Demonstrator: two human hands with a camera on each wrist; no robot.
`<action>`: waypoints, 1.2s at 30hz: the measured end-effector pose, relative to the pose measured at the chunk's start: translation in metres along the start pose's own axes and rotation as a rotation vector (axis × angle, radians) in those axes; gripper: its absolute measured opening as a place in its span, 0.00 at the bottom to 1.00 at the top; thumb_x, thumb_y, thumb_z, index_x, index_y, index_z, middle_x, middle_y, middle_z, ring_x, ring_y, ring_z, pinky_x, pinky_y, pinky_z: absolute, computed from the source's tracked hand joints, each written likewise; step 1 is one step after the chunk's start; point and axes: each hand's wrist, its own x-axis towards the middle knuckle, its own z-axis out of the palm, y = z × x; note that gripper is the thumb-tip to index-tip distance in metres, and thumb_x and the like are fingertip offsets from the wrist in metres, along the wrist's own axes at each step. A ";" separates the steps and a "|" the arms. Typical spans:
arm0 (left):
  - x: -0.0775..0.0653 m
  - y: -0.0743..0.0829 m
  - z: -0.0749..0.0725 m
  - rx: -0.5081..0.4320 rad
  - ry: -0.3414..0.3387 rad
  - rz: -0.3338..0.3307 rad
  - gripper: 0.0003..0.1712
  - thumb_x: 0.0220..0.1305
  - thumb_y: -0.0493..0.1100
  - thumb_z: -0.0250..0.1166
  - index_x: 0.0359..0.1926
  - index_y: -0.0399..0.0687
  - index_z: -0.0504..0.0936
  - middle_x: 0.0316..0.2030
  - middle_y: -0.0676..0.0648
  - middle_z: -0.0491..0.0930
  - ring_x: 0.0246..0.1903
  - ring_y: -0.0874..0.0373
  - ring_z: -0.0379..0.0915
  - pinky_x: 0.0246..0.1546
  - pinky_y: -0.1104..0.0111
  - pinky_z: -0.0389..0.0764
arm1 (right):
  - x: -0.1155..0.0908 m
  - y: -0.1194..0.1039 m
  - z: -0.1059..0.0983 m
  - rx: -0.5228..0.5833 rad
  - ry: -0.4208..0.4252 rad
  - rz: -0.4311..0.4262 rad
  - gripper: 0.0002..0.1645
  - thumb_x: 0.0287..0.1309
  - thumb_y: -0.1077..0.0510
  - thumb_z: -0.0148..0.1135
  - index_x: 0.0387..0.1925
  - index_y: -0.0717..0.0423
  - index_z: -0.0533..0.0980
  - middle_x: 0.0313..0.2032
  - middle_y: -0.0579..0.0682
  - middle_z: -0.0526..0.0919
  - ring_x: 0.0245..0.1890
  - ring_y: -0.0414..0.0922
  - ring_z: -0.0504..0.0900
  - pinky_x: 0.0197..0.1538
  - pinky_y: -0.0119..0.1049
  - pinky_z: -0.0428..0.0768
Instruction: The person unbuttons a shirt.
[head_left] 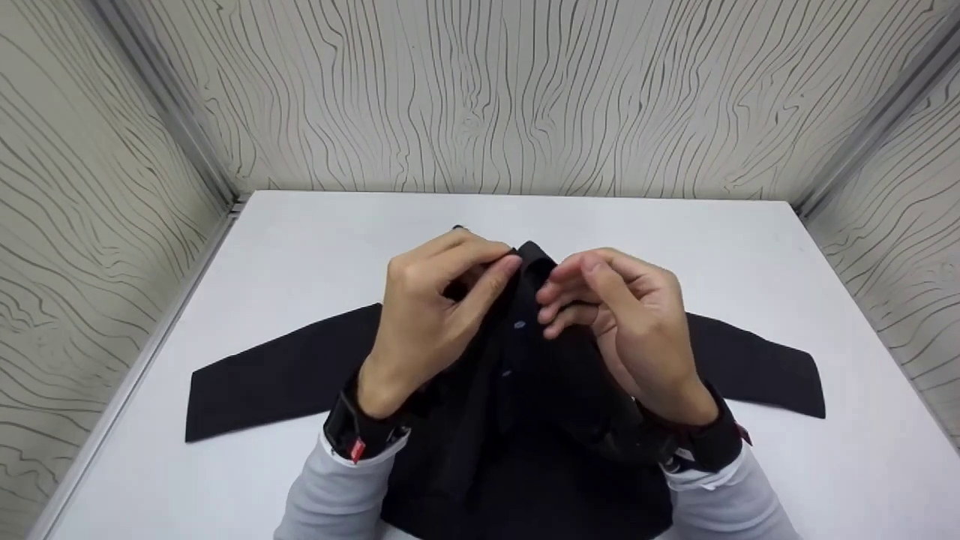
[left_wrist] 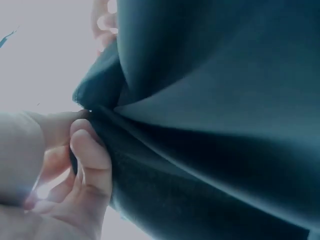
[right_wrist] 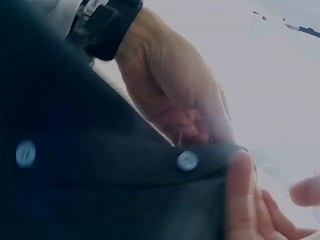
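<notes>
A black button shirt (head_left: 525,450) lies spread on the table, its collar end lifted toward me. My left hand (head_left: 439,307) pinches the edge of the cloth at the collar between thumb and index finger; the left wrist view shows the cloth (left_wrist: 210,125) hanging in folds from that pinch. To its right is my right hand (head_left: 630,322), palm turned inward, fingers loosely bent by the other collar edge (head_left: 536,255) and the thumb held apart. Pale buttons (right_wrist: 187,160) run along the placket in the right wrist view, where right-hand fingers (right_wrist: 241,175) overlap the cloth's end.
The shirt's left sleeve (head_left: 285,375) and right sleeve (head_left: 757,367) stretch out to either side on the white table (head_left: 315,232). Wood-grain patterned panels (head_left: 480,97) stand behind and at both sides. Both wrists wear black bands.
</notes>
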 end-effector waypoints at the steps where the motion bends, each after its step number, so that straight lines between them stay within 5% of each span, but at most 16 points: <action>1: 0.000 0.001 0.001 0.011 0.005 0.020 0.04 0.76 0.36 0.75 0.43 0.38 0.94 0.36 0.45 0.91 0.29 0.62 0.84 0.33 0.72 0.85 | -0.001 0.000 0.000 -0.020 -0.023 0.023 0.18 0.89 0.64 0.50 0.49 0.65 0.87 0.40 0.54 0.94 0.36 0.45 0.93 0.37 0.42 0.94; 7: -0.002 0.003 0.008 0.066 0.013 0.104 0.03 0.74 0.34 0.76 0.43 0.38 0.94 0.36 0.45 0.91 0.32 0.59 0.85 0.35 0.72 0.86 | -0.002 0.003 0.003 -0.028 -0.034 0.160 0.15 0.87 0.64 0.53 0.53 0.63 0.86 0.45 0.53 0.90 0.41 0.44 0.88 0.45 0.41 0.94; 13: -0.004 0.002 0.012 0.074 0.000 0.115 0.03 0.74 0.34 0.76 0.43 0.38 0.95 0.36 0.45 0.90 0.33 0.59 0.86 0.37 0.72 0.87 | 0.000 0.009 0.011 0.406 0.018 0.281 0.06 0.88 0.60 0.55 0.50 0.56 0.78 0.44 0.48 0.85 0.40 0.40 0.83 0.49 0.31 0.83; 16: -0.004 0.001 0.014 0.074 -0.006 0.119 0.03 0.75 0.35 0.76 0.43 0.38 0.95 0.35 0.46 0.90 0.32 0.59 0.85 0.36 0.72 0.86 | 0.000 0.012 0.013 0.509 0.038 0.296 0.07 0.87 0.59 0.59 0.45 0.55 0.78 0.41 0.46 0.85 0.39 0.39 0.82 0.49 0.28 0.81; 27: -0.005 0.000 0.015 0.063 -0.076 0.093 0.02 0.76 0.35 0.75 0.42 0.39 0.93 0.34 0.47 0.87 0.28 0.60 0.80 0.31 0.74 0.82 | 0.002 0.016 0.011 0.393 0.054 0.305 0.10 0.86 0.59 0.60 0.43 0.55 0.83 0.40 0.46 0.87 0.37 0.37 0.82 0.44 0.27 0.80; 36: -0.006 0.001 0.011 0.083 -0.227 -0.063 0.10 0.83 0.39 0.67 0.40 0.41 0.90 0.30 0.48 0.83 0.30 0.60 0.76 0.35 0.67 0.79 | 0.001 0.023 0.015 0.260 0.131 0.090 0.03 0.80 0.64 0.67 0.43 0.59 0.82 0.35 0.47 0.87 0.35 0.40 0.85 0.43 0.30 0.84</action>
